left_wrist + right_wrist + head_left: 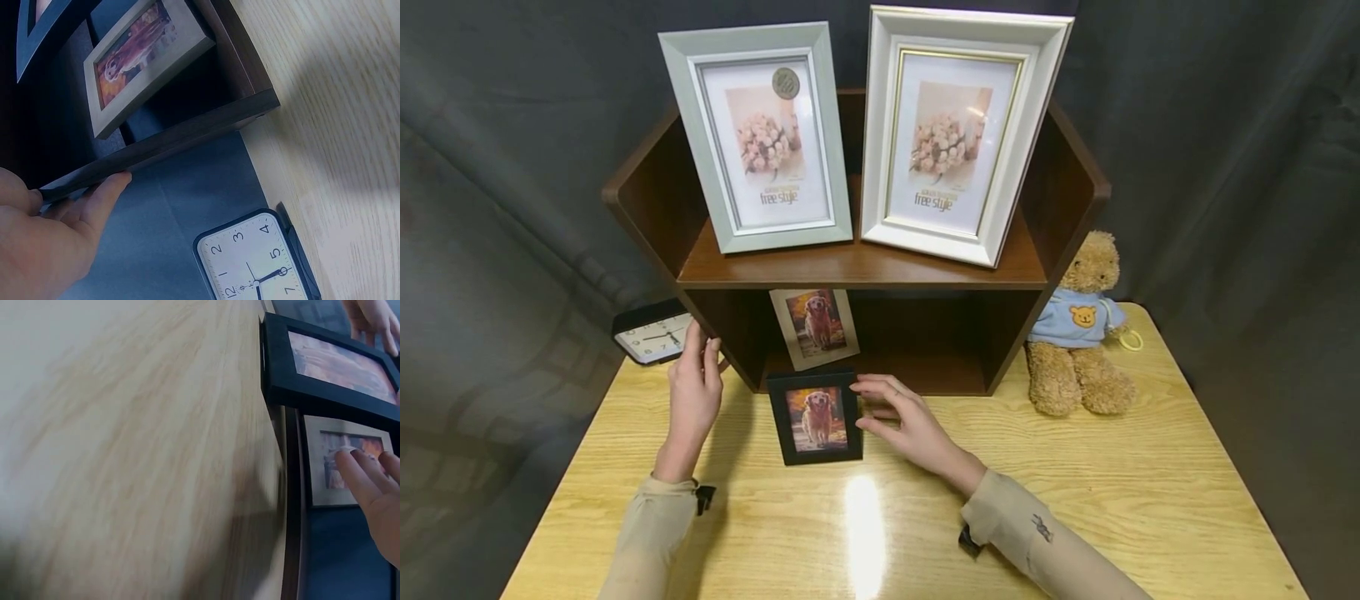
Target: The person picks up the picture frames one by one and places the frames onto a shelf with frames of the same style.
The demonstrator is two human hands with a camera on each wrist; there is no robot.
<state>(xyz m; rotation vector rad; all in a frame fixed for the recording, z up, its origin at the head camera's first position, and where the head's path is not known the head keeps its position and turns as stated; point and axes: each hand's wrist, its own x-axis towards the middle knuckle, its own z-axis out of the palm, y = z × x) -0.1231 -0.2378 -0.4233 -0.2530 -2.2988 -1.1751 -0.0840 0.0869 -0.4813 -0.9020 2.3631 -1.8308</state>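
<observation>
Nearest you, the worktop (1150, 500) carries a black picture frame (822, 421), standing in front of the brown shelf (865, 272). Your right hand (898, 421) is at the frame's 3 o'clock, fingers loosely extended around its right edge; the frame therefore lies at 9 o'clock from the fingertips, close enough that you cannot tell whether they touch. Your left hand (695, 392), at 8 o'clock in the head view, pinches the front edge of the shelf's left panel. A clock (651, 337) sits near it, at 10 o'clock. Beyond the black frame, at its 12 o'clock, a beige frame (816, 325) leans in the lower compartment. The teddy bear (1075, 325) sits at 3 o'clock; 2 larger frames, pale green (767, 150) at 11 and white (955, 142) at 1, stand on the upper level.
</observation>
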